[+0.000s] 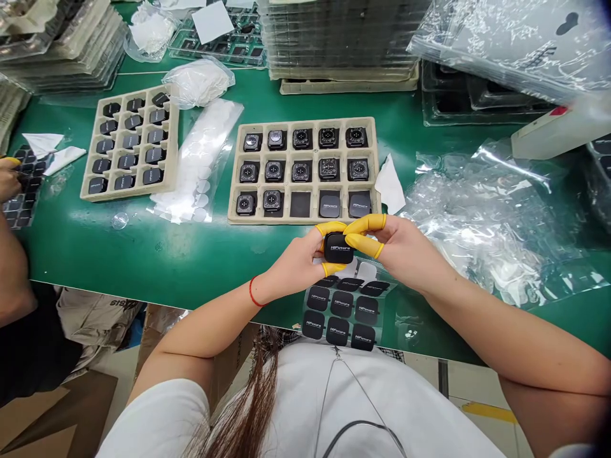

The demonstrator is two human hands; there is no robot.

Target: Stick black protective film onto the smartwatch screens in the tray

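Head view: a small black watch body (338, 248) held in the air between both hands, just above a sheet of black labels (341, 315); shape almost square, so no clear long axis, with white print on the upward face, too small for exact reading. Left hand (296, 262) at the left edge of the piece, thumb and fingers pinching it; right hand (405, 247) at the right edge, bent fingers pinching it from above and below; neither hand clearly nearer, the piece about midway between them. Yellow finger cots (365, 224) on the fingertips touching it; red string (252, 291) around the left wrist. Just beyond the hands, a pulp tray (305, 219) with rows of watch bodies (301, 138); farther left, a second tray (168, 146) with black pieces (128, 166); at the far left edge, a co-worker's hand (8, 179), well apart from the person's own hands.
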